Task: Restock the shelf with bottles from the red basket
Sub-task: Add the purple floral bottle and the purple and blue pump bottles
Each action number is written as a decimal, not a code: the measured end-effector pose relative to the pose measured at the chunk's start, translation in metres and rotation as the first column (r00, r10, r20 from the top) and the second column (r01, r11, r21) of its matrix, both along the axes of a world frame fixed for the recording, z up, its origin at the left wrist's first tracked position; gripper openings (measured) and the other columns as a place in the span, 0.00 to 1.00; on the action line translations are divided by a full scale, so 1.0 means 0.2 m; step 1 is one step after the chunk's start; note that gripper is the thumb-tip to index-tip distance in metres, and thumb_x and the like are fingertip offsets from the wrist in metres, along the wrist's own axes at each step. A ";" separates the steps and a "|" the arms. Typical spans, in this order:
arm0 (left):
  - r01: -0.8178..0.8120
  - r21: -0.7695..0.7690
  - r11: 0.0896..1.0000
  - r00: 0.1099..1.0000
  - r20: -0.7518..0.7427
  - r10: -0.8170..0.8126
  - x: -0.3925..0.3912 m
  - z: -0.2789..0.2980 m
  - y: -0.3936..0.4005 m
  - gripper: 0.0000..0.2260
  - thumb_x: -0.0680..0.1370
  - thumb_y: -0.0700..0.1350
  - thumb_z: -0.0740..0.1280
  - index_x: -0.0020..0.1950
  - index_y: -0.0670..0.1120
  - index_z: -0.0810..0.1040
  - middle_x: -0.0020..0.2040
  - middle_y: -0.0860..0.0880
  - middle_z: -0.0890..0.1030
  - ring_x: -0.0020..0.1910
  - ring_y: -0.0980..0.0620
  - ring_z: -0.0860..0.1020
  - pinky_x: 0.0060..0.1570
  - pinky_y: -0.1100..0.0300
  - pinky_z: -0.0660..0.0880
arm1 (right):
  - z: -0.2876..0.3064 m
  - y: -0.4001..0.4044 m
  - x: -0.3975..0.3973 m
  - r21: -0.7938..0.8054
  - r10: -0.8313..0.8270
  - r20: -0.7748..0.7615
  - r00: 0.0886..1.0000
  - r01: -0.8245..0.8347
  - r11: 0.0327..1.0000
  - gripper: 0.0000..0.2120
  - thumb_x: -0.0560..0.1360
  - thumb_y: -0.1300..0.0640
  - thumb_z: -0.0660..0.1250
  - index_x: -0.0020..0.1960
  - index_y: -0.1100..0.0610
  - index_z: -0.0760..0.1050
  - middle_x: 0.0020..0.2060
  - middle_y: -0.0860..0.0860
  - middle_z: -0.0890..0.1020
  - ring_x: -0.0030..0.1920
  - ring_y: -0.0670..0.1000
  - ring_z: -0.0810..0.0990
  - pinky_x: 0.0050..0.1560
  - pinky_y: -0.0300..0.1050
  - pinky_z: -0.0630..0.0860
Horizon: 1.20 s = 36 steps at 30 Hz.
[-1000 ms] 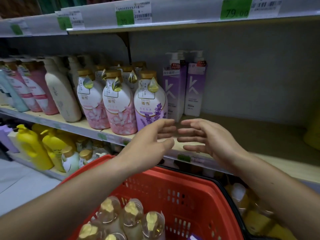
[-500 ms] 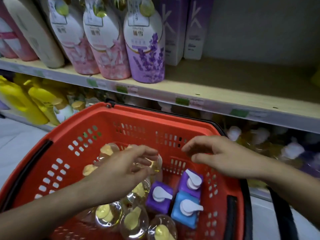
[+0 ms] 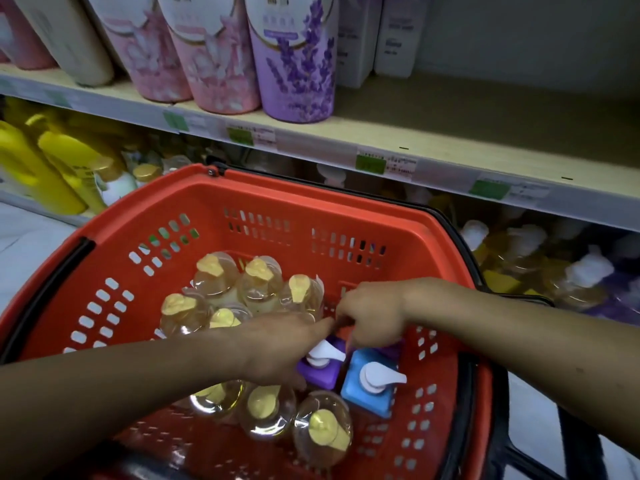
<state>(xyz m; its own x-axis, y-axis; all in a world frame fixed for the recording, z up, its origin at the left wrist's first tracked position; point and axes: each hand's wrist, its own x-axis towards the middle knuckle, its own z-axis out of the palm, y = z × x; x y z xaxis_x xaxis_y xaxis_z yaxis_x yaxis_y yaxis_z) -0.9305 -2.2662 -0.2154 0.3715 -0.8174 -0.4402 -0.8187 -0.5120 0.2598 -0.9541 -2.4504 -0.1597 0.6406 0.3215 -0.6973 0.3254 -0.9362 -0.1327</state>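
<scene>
**Both hands down among the pump bottles**

In the red basket (image 3: pixel 263 202), the right hand (image 3: pixel 372 315) curled over a purple bottle (image 3: pixel 317 370) — grip hidden, cannot tell. The left hand (image 3: pixel 277 348) reached alongside, fingers straight. Likely heavy, slick plastic — best held by the body, not the pump.

- Green price tags (image 3: pixel 370 164) are fixed along the front edge of the board.
- Yellow bottles (image 3: pixel 52 168) stand on the lower level at the left.
- A pale floor (image 3: pixel 24 237) shows at the left.
</scene>
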 end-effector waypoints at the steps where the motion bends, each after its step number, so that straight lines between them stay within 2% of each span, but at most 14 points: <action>1: -0.018 -0.019 1.000 0.999 -0.030 0.017 0.01 -0.02 0.00 0.35 0.71 0.58 0.77 0.70 0.57 0.59 0.58 0.50 0.77 0.56 0.47 0.77 0.52 0.46 0.77 | -0.03 0.03 0.03 -0.016 -0.002 -0.041 0.999 0.001 1.000 0.12 0.80 0.57 0.64 0.58 0.61 0.80 0.53 0.58 0.83 0.50 0.57 0.79 0.50 0.47 0.76; 4: -0.033 -0.080 0.996 0.999 -0.018 0.031 0.02 -0.06 0.01 0.33 0.69 0.60 0.78 0.64 0.59 0.60 0.53 0.52 0.77 0.48 0.50 0.77 0.42 0.51 0.77 | -0.10 0.07 0.11 -0.038 -0.029 -0.177 0.984 0.023 0.999 0.11 0.80 0.63 0.61 0.58 0.62 0.78 0.46 0.55 0.79 0.44 0.55 0.76 0.43 0.46 0.73; 7: -0.004 -0.126 0.992 0.999 0.039 0.009 0.01 -0.08 0.01 0.32 0.68 0.61 0.77 0.63 0.57 0.62 0.51 0.53 0.76 0.45 0.51 0.77 0.37 0.56 0.73 | -0.13 0.04 0.14 0.003 -0.092 -0.283 0.955 0.097 0.995 0.13 0.80 0.63 0.66 0.64 0.59 0.79 0.52 0.53 0.80 0.52 0.55 0.78 0.54 0.49 0.76; 9: -0.009 -0.149 0.989 0.999 0.029 0.013 0.01 -0.07 0.00 0.32 0.68 0.60 0.77 0.64 0.55 0.64 0.51 0.52 0.77 0.46 0.51 0.78 0.40 0.54 0.76 | -0.13 0.02 0.15 0.024 -0.099 -0.286 0.953 0.110 0.994 0.13 0.80 0.63 0.67 0.64 0.58 0.79 0.53 0.52 0.79 0.52 0.54 0.77 0.52 0.46 0.74; 12: -0.105 -0.242 0.965 0.993 -0.082 0.087 0.03 0.02 0.00 0.34 0.67 0.62 0.78 0.66 0.56 0.65 0.54 0.55 0.78 0.49 0.53 0.78 0.47 0.50 0.78 | -0.12 0.00 0.16 0.060 -0.118 -0.215 0.969 0.134 0.989 0.14 0.79 0.66 0.62 0.62 0.60 0.79 0.50 0.52 0.78 0.49 0.54 0.76 0.43 0.44 0.71; 16: -0.305 -0.405 0.862 0.947 -0.227 0.228 0.08 0.19 0.03 0.35 0.63 0.61 0.79 0.64 0.61 0.66 0.54 0.59 0.81 0.51 0.57 0.81 0.49 0.50 0.79 | -0.05 -0.09 0.19 0.241 -0.214 -0.122 0.969 0.238 0.941 0.09 0.78 0.67 0.64 0.50 0.55 0.78 0.42 0.51 0.80 0.44 0.51 0.76 0.40 0.43 0.72; 19: -0.405 -0.518 0.754 0.910 -0.305 0.280 0.13 0.31 0.07 0.35 0.64 0.58 0.82 0.65 0.61 0.68 0.55 0.59 0.83 0.51 0.55 0.83 0.49 0.48 0.81 | 0.05 -0.17 0.20 0.439 -0.314 -0.369 0.875 0.462 0.771 0.18 0.77 0.72 0.63 0.46 0.49 0.81 0.41 0.46 0.83 0.42 0.44 0.79 0.46 0.44 0.73; 21: -0.473 -0.580 0.663 0.878 -0.379 0.294 0.16 0.39 0.08 0.35 0.65 0.56 0.84 0.66 0.59 0.70 0.57 0.58 0.83 0.55 0.54 0.83 0.52 0.46 0.82 | 0.09 -0.23 0.21 0.524 -0.305 -0.492 0.815 0.557 0.645 0.28 0.76 0.78 0.59 0.60 0.50 0.82 0.55 0.50 0.85 0.54 0.46 0.82 0.52 0.51 0.69; 23: -0.531 -0.621 0.577 0.843 -0.455 0.287 0.19 0.46 0.08 0.34 0.66 0.55 0.84 0.66 0.59 0.72 0.59 0.56 0.83 0.59 0.53 0.83 0.55 0.45 0.82 | 0.13 -0.29 0.20 0.614 -0.227 -0.540 0.810 0.564 0.551 0.35 0.74 0.81 0.60 0.74 0.55 0.71 0.70 0.58 0.77 0.66 0.54 0.77 0.59 0.56 0.66; 25: -0.579 -0.649 0.494 0.812 -0.508 0.286 0.23 0.54 0.06 0.33 0.65 0.55 0.85 0.65 0.58 0.73 0.59 0.54 0.84 0.59 0.52 0.83 0.57 0.43 0.82 | 0.17 -0.33 0.19 0.713 -0.108 -0.522 0.846 0.502 0.490 0.39 0.73 0.79 0.67 0.79 0.54 0.63 0.74 0.58 0.73 0.73 0.56 0.73 0.70 0.59 0.68; 27: -0.618 -0.679 0.396 0.786 -0.553 0.277 0.27 0.64 0.03 0.32 0.63 0.54 0.85 0.63 0.58 0.75 0.59 0.53 0.85 0.59 0.51 0.84 0.58 0.44 0.81 | 0.21 -0.34 0.17 0.780 -0.091 -0.450 0.889 0.440 0.445 0.39 0.73 0.72 0.73 0.78 0.52 0.64 0.73 0.53 0.75 0.75 0.53 0.72 0.75 0.55 0.67; 30: -0.641 -0.717 0.274 0.768 -0.593 0.243 0.33 0.79 -0.04 0.33 0.60 0.53 0.84 0.61 0.55 0.76 0.54 0.49 0.87 0.54 0.50 0.86 0.53 0.54 0.82 | 0.26 -0.31 0.15 0.844 -0.276 -0.350 0.895 0.430 0.322 0.32 0.72 0.63 0.78 0.71 0.46 0.73 0.68 0.47 0.80 0.70 0.48 0.77 0.71 0.46 0.72; 33: -0.674 -0.717 0.178 0.739 -0.653 0.169 0.39 0.94 -0.13 0.35 0.61 0.49 0.83 0.64 0.44 0.74 0.52 0.44 0.87 0.51 0.47 0.86 0.48 0.55 0.83 | 0.33 -0.31 0.16 0.916 -0.407 -0.299 0.863 0.379 0.132 0.24 0.72 0.62 0.77 0.66 0.50 0.79 0.64 0.51 0.83 0.66 0.52 0.81 0.65 0.45 0.76; 36: -0.662 -0.736 0.144 0.750 -0.646 0.143 0.45 1.07 -0.24 0.32 0.65 0.48 0.85 0.63 0.43 0.76 0.51 0.44 0.88 0.51 0.47 0.87 0.46 0.56 0.83 | 0.42 -0.34 0.18 0.949 -0.493 -0.283 0.823 0.314 -0.020 0.23 0.70 0.59 0.78 0.64 0.51 0.80 0.62 0.56 0.84 0.63 0.57 0.82 0.62 0.49 0.79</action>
